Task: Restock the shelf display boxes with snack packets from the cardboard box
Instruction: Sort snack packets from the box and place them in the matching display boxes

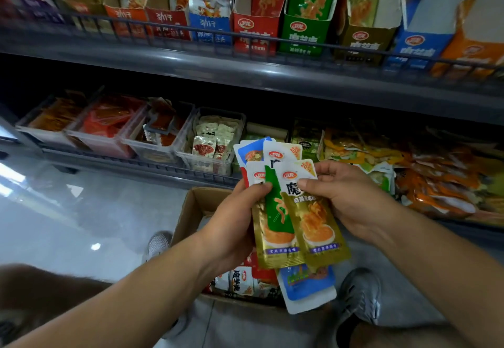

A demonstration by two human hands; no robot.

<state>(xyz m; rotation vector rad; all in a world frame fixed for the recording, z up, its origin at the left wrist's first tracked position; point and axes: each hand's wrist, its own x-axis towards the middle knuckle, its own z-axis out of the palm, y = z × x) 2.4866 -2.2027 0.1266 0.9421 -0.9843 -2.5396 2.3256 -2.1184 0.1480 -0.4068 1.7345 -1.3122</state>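
A fan of several snack packets (300, 227), gold, green, blue and red, is held upright between both hands over the open cardboard box (191, 211) on the floor. My left hand (234, 219) grips the bundle from the left, thumb on the green packet. My right hand (346, 197) pinches the front gold packet near its top. More packets (242, 279) lie inside the box. On the upper shelf stand the display boxes: red (255, 34), green (305, 34), gold (362, 42) and blue (420, 47).
A wire rail (191, 31) runs along the upper shelf's front edge. On the lower shelf sit clear plastic bins (207, 140) of small packets and a loose heap of orange and yellow packets (422, 173). My grey shoes (360, 296) flank the box on a glossy floor.
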